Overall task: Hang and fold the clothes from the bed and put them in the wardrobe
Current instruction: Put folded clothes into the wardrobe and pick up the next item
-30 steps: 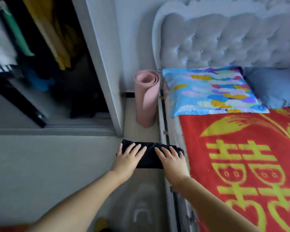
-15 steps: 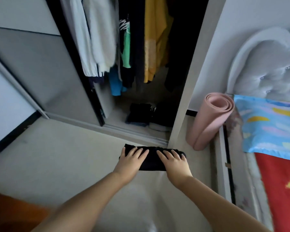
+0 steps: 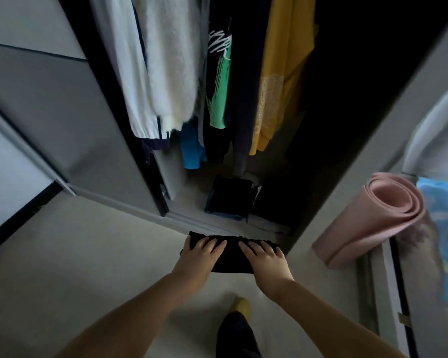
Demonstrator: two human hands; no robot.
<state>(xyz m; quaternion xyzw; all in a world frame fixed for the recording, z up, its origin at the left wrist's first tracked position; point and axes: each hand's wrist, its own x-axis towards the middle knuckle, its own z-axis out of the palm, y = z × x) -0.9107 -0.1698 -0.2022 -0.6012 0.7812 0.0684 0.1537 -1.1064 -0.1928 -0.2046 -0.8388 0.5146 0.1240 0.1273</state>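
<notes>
A folded black garment [image 3: 232, 257] is held in the air in front of the open wardrobe [image 3: 373, 156], just before its bottom rail. My left hand [image 3: 199, 257] grips its left end and my right hand [image 3: 265, 259] grips its right end. On both hands the fingers lie over the top, and the thumbs are hidden beneath. On the wardrobe floor lies a stack of dark folded clothes [image 3: 230, 197]. Above it hang a white garment [image 3: 166, 73], a black one with a green print [image 3: 220, 86] and a yellow one [image 3: 282, 73].
The grey sliding door [image 3: 62, 120] stands pushed to the left. A rolled pink mat [image 3: 373, 215] leans by the bed's edge at the right, next to a colourful pillow [image 3: 442, 228]. My foot in a yellow slipper [image 3: 239, 304] is on the pale floor below my hands.
The view has swung left from the bed to the wardrobe and come closer to it. Both hands keep the same hold on the black garment, now nearer the wardrobe opening.
</notes>
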